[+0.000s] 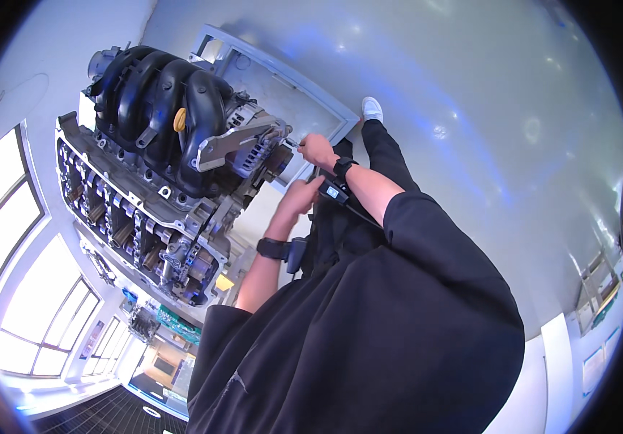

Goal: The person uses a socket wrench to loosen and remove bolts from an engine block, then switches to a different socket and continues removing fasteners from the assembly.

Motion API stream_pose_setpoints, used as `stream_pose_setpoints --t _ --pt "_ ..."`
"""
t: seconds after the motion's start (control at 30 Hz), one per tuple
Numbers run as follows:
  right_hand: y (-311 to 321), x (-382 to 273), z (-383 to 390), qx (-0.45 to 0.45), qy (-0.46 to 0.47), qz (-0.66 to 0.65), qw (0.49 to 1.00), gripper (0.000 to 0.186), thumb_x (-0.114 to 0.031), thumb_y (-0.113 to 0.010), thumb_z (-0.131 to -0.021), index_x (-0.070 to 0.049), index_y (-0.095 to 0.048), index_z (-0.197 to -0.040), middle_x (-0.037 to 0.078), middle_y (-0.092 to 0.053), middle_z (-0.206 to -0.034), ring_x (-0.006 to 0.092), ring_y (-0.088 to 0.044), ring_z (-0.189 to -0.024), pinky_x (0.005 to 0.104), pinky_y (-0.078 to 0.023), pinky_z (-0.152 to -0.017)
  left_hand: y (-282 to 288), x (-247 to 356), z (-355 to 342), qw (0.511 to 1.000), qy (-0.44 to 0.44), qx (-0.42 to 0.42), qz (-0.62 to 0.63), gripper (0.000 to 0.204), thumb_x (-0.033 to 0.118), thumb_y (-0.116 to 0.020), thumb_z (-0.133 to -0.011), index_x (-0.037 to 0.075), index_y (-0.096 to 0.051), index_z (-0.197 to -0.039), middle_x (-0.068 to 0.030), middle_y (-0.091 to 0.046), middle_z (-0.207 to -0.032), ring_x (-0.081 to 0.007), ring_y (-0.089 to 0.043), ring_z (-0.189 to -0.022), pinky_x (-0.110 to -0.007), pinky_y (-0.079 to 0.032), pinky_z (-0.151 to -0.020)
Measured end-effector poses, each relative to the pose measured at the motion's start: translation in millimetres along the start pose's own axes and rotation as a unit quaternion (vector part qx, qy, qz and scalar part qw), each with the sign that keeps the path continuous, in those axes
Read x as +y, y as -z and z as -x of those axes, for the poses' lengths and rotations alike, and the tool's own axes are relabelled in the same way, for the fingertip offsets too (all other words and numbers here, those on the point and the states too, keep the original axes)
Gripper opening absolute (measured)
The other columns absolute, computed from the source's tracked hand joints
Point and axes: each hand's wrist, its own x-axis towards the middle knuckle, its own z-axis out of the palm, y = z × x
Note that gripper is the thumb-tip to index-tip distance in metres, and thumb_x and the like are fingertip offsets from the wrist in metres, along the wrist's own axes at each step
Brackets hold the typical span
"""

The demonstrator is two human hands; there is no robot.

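Note:
My right hand [317, 150] is closed, its fingertips pinching a small shiny metal piece [292, 143] at the end of a grey metal bracket. That bracket [233, 143] juts from the engine [141, 184] over the alternator [252, 158]. Just below and to the left, my left hand [299, 197] has curled fingers beside the engine's pulley end; anything inside them is hidden. Black ribbed intake pipes [170, 94] and a yellow oil cap [180, 119] top the engine. Its near side lies uncovered, showing camshafts [120, 235].
Behind the engine runs a grey metal stand frame [282, 69]. Black straps with small boxes sit on both wrists, one box [333, 192] with a lit screen. A white shoe [372, 109] rests on the shiny grey floor [499, 123]. Another engine [143, 323] stands farther off, near windows.

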Motion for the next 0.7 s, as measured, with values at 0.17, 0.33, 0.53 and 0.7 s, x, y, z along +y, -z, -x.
stream_pose_setpoints --t 0.17,0.33,0.53,0.7 --pt "7.3 3.7 -7.8 -0.004 0.015 0.042 0.999 0.023 -0.023 -0.061 -0.08 -0.003 -0.069 -0.088 0.014 -0.067 -0.074 0.0309 -0.065 -0.071 0.0388 -0.05 -0.068 4.7 3.6 1.4 1.0 -0.018 0.01 0.015 0.031 0.033 -0.058 -0.086 0.007 -0.053 -0.072 0.0045 -0.045 -0.057 -0.004 -0.033 -0.04 -0.023 -0.022 -0.036" --pt "-10.1 19.7 -9.7 -0.059 -0.004 -0.01 0.998 0.024 -0.023 -0.058 -0.081 -0.002 -0.068 -0.089 0.011 -0.067 -0.073 0.0254 -0.065 -0.068 0.0363 -0.05 -0.066 27.5 -28.3 0.4 0.994 0.003 0.059 -0.096 0.024 0.026 -0.068 -0.076 0.008 -0.054 -0.071 0.004 -0.045 -0.056 -0.0042 -0.035 -0.041 -0.022 -0.024 -0.037" --pt "-0.2 8.0 -11.5 -0.084 0.004 -0.043 0.996 0.024 -0.023 -0.06 -0.079 -0.002 -0.068 -0.087 0.013 -0.066 -0.072 0.0287 -0.065 -0.071 0.0386 -0.049 -0.067 55.5 -104.2 -53.4 0.994 -0.007 0.094 -0.061 0.02 0.021 -0.069 -0.071 0.01 -0.054 -0.065 0.005 -0.042 -0.051 -0.0052 -0.035 -0.041 -0.023 -0.024 -0.038" --pt "4.0 -0.2 -6.7 -0.07 0.026 -0.009 0.997 0.024 -0.022 -0.064 -0.076 -0.001 -0.068 -0.086 0.02 -0.065 -0.075 0.035 -0.064 -0.075 0.0421 -0.049 -0.07 50.3 -105.2 -64.7 0.973 -0.052 0.141 -0.176 0.028 0.031 -0.068 -0.07 0.006 -0.058 -0.065 0.0016 -0.048 -0.052 -0.0095 -0.043 -0.042 -0.027 -0.032 -0.041"
